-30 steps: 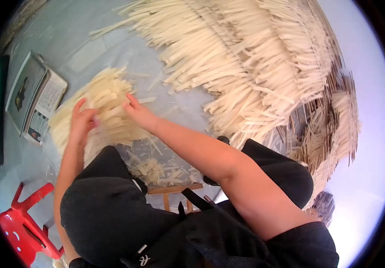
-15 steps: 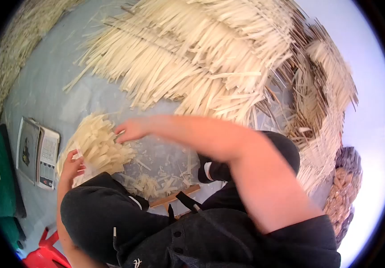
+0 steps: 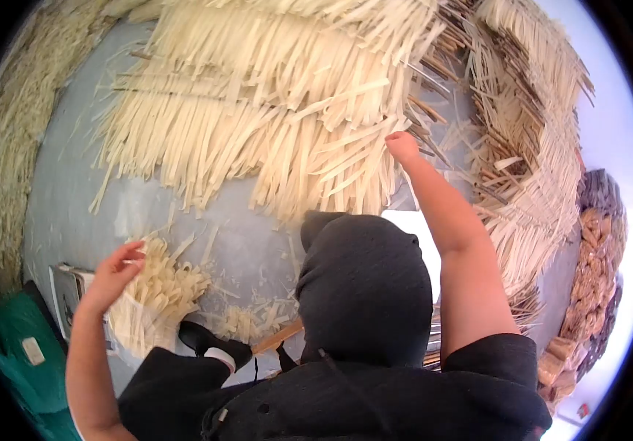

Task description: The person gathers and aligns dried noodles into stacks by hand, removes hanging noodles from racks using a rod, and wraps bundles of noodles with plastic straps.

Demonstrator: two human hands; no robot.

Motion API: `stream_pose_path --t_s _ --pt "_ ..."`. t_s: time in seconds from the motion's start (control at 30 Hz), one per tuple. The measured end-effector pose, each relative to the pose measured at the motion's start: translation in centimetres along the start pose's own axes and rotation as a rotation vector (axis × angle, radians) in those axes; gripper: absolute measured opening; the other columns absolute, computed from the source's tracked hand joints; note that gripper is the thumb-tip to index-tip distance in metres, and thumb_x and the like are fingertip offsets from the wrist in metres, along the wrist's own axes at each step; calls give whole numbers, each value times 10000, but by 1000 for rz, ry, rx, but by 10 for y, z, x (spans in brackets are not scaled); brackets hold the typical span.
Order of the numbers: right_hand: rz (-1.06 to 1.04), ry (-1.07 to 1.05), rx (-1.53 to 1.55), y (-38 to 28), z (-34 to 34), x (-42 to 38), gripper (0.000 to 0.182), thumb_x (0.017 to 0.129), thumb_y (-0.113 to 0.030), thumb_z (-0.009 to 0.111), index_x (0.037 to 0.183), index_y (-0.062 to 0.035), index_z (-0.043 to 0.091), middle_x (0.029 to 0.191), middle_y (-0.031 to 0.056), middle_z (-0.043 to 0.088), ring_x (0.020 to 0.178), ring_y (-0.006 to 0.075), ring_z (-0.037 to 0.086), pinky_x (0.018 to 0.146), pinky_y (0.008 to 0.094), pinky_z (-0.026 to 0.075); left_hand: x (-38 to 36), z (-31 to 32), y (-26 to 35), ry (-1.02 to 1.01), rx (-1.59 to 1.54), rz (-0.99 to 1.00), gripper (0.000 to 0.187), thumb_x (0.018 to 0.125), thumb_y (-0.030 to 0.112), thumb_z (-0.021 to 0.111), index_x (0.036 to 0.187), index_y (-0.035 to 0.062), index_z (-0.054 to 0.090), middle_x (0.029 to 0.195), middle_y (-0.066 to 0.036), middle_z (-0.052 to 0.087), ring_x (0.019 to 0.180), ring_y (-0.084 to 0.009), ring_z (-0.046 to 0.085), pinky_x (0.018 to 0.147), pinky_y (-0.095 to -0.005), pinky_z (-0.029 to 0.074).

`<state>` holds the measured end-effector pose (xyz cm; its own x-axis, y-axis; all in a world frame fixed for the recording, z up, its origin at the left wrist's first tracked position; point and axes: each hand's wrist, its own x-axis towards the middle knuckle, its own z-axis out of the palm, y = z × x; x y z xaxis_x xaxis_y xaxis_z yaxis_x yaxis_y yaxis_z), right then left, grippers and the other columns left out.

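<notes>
Pale flat strips (image 3: 228, 140) hang in overlapping rows on thin sticks, spread across the floor ahead of me. At the right end of these rows my right hand (image 3: 402, 147) is closed; whatever lies inside its fingers is hidden. My left hand (image 3: 116, 273) is over the left side of a bunch of similar pale strips (image 3: 169, 287), fingers bent and apart, gripping nothing I can see. A clear plastic sheet or bag appears to surround the lower part of that bunch.
Broken strip pieces (image 3: 243, 322) lie on the grey floor (image 3: 221, 235) near my shoe. A scale (image 3: 66, 290) and a green case (image 3: 26, 360) stand at the left. More strips on sticks (image 3: 515, 125) and wrapped brown goods (image 3: 588, 272) line the right.
My right hand has moved from the bunch up and right to the rows of strips. My left hand stays by the bunch, slightly raised. My body and view have shifted.
</notes>
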<state>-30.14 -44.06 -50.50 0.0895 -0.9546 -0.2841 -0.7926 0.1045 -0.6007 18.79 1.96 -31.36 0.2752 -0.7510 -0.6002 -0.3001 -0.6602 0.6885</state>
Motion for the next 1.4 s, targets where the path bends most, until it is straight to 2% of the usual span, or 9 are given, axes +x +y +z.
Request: stream_pose_path --t_s 0.2,0.43,0.53,0.6,0.73,0.97,1.17,1.3,1.4 --pt "-33 435 -273 47 10 15 421 740 -194 584 1153 -154 657 1102 137 663 1101 308 594 986 390 428 46 91 -3 -89 -215 -69 410 912 144 618 1312 98 538 1093 -32 617 923 -98 570 843 -254 463" --pt "-34 128 -762 18 -3 3 380 774 -226 575 1138 -135 634 1224 107 583 1221 272 514 1110 541 217 62 149 -25 -125 -221 -154 398 908 163 629 1293 95 554 1128 -53 619 986 -130 584 867 -267 465" --pt "-108 -23 -770 30 -7 2 368 779 -259 598 1127 -146 639 1140 103 629 1147 265 568 1060 492 330 63 156 -24 -103 -253 -139 397 906 172 632 1288 90 558 1131 -60 623 995 -141 589 870 -271 468" --pt "-183 -152 -236 66 3 16 329 783 -318 646 1058 -137 666 895 106 675 910 255 653 874 417 486 67 161 -26 -97 -253 -147 399 906 184 634 1288 97 559 1135 -66 624 996 -143 590 871 -274 469" --pt "-43 -546 -22 12 -2 -21 351 772 -387 702 980 -105 684 671 90 633 670 244 636 656 357 519 76 164 -25 -126 -159 -128 433 917 250 618 1314 97 540 1133 -48 626 985 -123 577 838 -271 464" --pt "-353 -153 -320 -77 42 -83 417 790 -488 660 829 -73 639 673 148 626 646 306 622 631 408 501 121 152 -32 -71 -99 -14 417 913 249 615 1299 101 555 1131 -35 629 960 -119 586 827 -276 469" --pt "-363 69 -350 -63 39 -124 441 783 -492 665 698 -63 607 646 153 619 615 351 602 584 411 479 166 90 5 432 -114 157 516 849 246 668 1327 114 523 1205 -71 598 993 -166 591 882 -317 473" --pt "-496 88 153 -50 31 -139 327 734 -331 797 784 -31 680 594 46 611 516 146 528 517 298 432 191 30 26 1136 502 578 605 763 229 737 1317 153 507 1366 -119 442 1248 -316 390 1022 -398 383" --pt "-435 9 193 -57 10 -153 327 707 -246 838 881 -1 709 603 -26 604 545 31 467 494 233 386 162 -2 57 1043 839 739 612 740 279 771 1292 177 529 1303 -99 481 1250 -330 372 1054 -401 354"
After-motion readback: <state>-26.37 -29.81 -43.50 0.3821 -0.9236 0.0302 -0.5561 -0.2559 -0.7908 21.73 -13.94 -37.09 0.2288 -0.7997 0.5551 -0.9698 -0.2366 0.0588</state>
